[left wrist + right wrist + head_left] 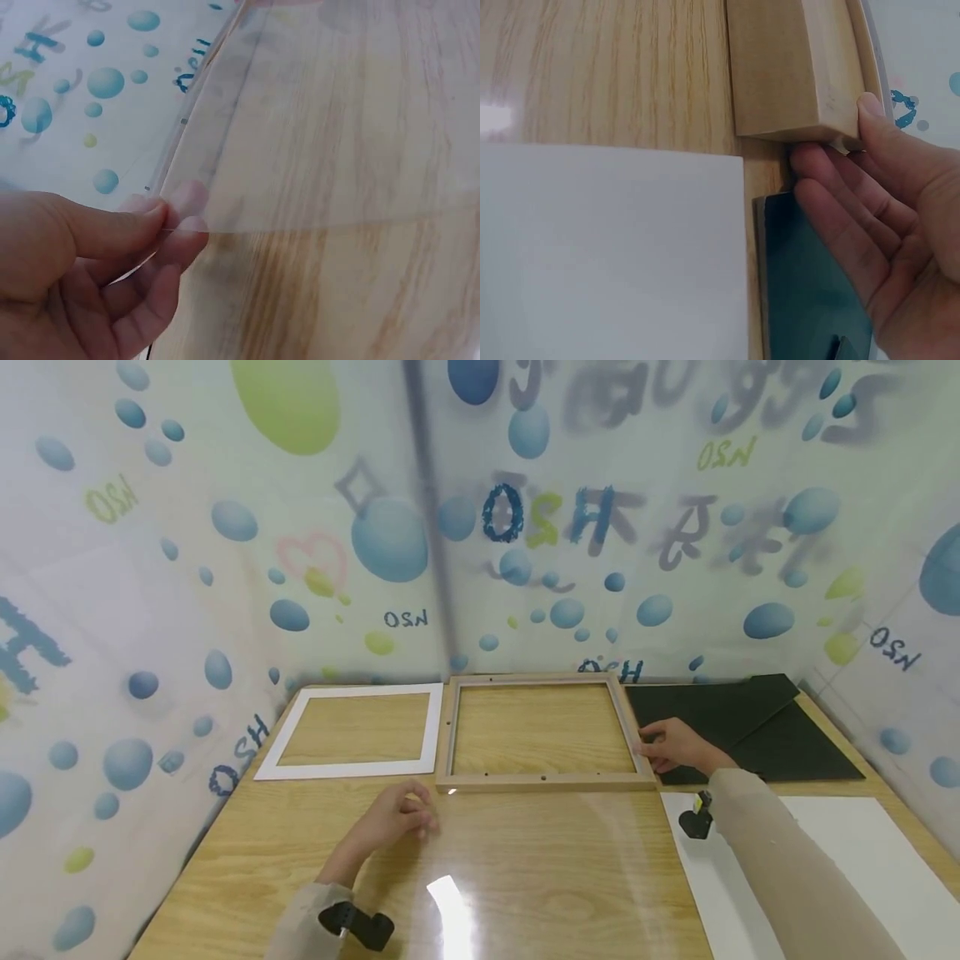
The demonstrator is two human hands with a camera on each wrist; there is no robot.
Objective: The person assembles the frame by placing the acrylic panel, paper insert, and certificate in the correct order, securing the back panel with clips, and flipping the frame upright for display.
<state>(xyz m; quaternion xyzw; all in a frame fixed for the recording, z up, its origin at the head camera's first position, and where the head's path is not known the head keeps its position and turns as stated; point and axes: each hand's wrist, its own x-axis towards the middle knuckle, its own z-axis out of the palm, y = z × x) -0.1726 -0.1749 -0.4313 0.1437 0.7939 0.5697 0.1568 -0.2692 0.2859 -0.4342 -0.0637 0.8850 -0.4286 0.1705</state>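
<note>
My left hand (pixel 393 818) pinches the corner of a clear plastic sheet (pixel 337 150) between thumb and fingers; some fingertips show through it. Seen from the head, the sheet spreads over the front middle of the table and carries a bright glare. An empty wooden picture frame (pixel 540 782) lies beyond it, showing its inner ledge and small dark holes along the sides. My right hand (pixel 678 745) grips the frame's right side near the front corner. Its thumb (pixel 871 112) presses on the rim while the fingers reach round the outer edge.
Left of the frame lies a white mat border (pixel 352 770). A black backing board (pixel 697 710) with a folded stand lies to the right. In front of that is a white sheet (pixel 847 827), partly under my right forearm. A patterned wall covering (pixel 480 610) encloses the table.
</note>
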